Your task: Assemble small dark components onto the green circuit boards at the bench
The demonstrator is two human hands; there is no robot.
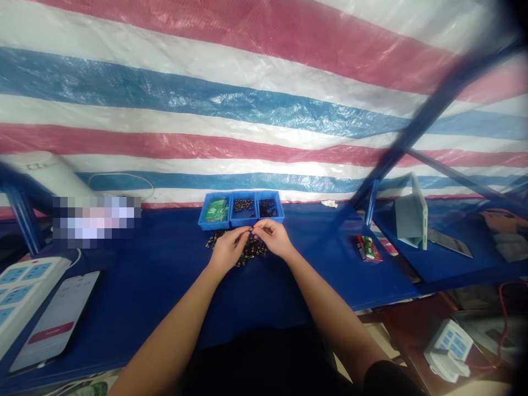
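Both hands meet at one small part (252, 229)

Your forearms reach in from the lower left and lower right, converging in front of you like a wedge. Your left hand (227, 248) points up and to the right; your right hand (275, 237) turns in to the left, fingers curled. Your grip is pinched on the small part, thumbs and forefingers of both hands closed around it; its details are too small to tell. It sits just above the pile of dark pieces (252, 254) on the blue tabletop (157, 291), just in front of three blue bins (213, 226) standing side by side.
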